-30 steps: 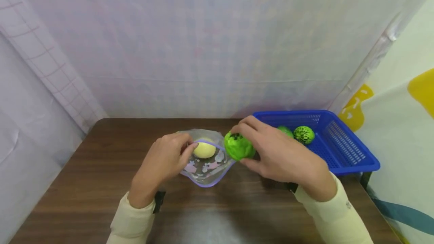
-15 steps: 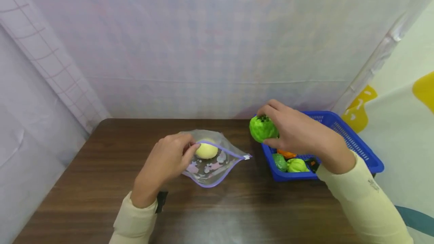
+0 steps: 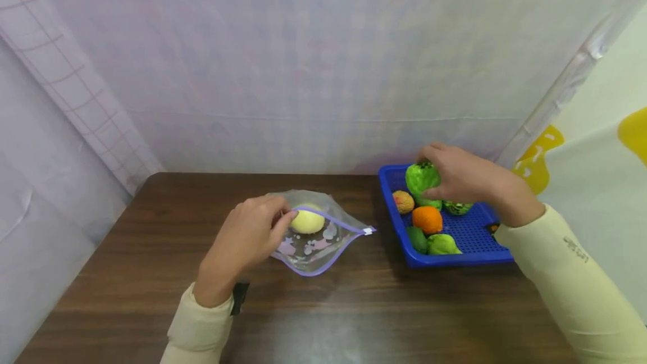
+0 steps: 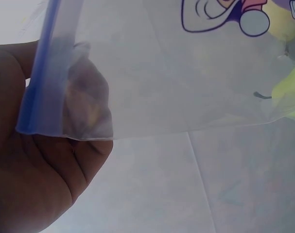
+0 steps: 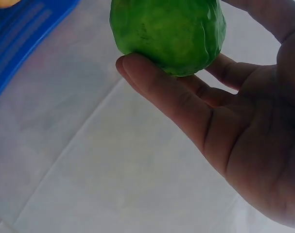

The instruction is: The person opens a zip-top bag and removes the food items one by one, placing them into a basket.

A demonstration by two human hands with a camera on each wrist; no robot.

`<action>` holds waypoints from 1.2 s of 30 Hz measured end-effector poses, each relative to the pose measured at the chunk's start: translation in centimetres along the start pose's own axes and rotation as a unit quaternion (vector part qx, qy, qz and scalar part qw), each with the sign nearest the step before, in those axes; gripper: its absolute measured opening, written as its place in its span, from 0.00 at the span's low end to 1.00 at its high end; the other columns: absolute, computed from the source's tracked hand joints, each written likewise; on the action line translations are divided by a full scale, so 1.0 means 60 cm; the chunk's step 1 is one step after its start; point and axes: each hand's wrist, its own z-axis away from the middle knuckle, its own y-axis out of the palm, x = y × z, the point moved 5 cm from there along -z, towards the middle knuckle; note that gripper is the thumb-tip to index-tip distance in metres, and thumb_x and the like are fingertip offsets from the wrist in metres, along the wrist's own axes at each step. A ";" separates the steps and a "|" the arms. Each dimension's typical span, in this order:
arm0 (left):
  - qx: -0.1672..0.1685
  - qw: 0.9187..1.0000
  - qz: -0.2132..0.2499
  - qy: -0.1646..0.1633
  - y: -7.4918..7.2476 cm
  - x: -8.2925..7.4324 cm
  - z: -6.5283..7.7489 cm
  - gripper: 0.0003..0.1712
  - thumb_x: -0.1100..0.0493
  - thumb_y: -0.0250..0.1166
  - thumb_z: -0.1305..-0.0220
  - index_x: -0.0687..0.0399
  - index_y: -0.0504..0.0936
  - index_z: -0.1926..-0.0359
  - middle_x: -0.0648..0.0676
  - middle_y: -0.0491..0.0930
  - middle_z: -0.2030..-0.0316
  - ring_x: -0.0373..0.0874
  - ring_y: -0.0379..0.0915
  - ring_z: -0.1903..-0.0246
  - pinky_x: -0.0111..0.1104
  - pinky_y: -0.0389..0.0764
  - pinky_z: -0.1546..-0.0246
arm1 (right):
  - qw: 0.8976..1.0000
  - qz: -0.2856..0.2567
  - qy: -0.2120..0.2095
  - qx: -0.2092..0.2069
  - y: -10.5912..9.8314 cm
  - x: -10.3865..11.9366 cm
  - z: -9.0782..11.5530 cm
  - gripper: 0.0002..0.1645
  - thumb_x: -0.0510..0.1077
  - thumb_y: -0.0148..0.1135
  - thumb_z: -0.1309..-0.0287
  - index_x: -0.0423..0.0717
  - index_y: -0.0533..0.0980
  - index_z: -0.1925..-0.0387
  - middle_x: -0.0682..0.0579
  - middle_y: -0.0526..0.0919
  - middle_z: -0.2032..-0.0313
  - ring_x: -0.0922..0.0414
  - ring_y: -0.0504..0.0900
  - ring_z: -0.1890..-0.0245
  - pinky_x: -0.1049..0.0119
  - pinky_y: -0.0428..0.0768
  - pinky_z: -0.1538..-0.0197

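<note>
With its thumb and fingers, my left hand (image 3: 247, 237) pinches the rim of a clear zip bag (image 3: 318, 260) with a purple edge and printed pictures. The bag gapes open on the table, with a pale yellow fruit (image 3: 308, 221) inside. Seen through the plastic in the left wrist view, a yellow-green pear (image 4: 289, 92) shows its stem. My right hand (image 3: 467, 176) grips a round, bumpy green fruit (image 5: 166, 34), dark on top, above the back left of a blue basket (image 3: 470, 260). Its exact kind is unclear.
In the basket lie an orange (image 3: 427, 219), a peach-coloured fruit (image 3: 403, 201), a dark green piece (image 3: 417, 239), a light green one (image 3: 442, 244) and a dark-speckled green one (image 3: 458, 208). The brown wooden table (image 3: 313, 319) ends at a cloth-covered wall (image 3: 303, 100).
My right hand has carried the green fruit from beside the bag's mouth rightward and back, over the basket. The left hand keeps its hold on the bag's rim, nearly still.
</note>
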 end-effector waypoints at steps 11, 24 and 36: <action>0.001 1.000 -0.002 -0.003 -0.003 -0.002 -0.002 0.08 0.59 0.67 0.38 0.54 0.81 0.73 0.47 0.70 0.83 0.39 0.62 0.84 0.32 0.64 0.86 | 0.996 0.045 0.047 0.058 0.063 -0.118 -0.002 0.34 0.44 0.75 0.58 0.29 0.76 0.49 0.31 0.79 0.52 0.37 0.76 0.52 0.39 0.77 0.50; 0.012 1.000 -0.003 -0.014 -0.003 -0.002 0.001 0.08 0.59 0.67 0.38 0.55 0.81 0.73 0.48 0.70 0.83 0.39 0.62 0.84 0.32 0.64 0.85 | 0.978 -0.005 0.112 0.178 0.153 -0.186 0.010 0.40 0.45 0.73 0.53 0.22 0.71 0.43 0.21 0.73 0.43 0.29 0.72 0.46 0.35 0.77 0.48; 0.009 1.000 0.001 -0.013 -0.001 -0.002 0.006 0.07 0.59 0.67 0.38 0.56 0.82 0.72 0.47 0.70 0.83 0.39 0.61 0.84 0.31 0.63 0.85 | 0.969 -0.020 0.137 0.203 0.187 -0.215 0.017 0.43 0.49 0.74 0.52 0.23 0.71 0.41 0.21 0.74 0.44 0.40 0.81 0.62 0.47 0.84 0.61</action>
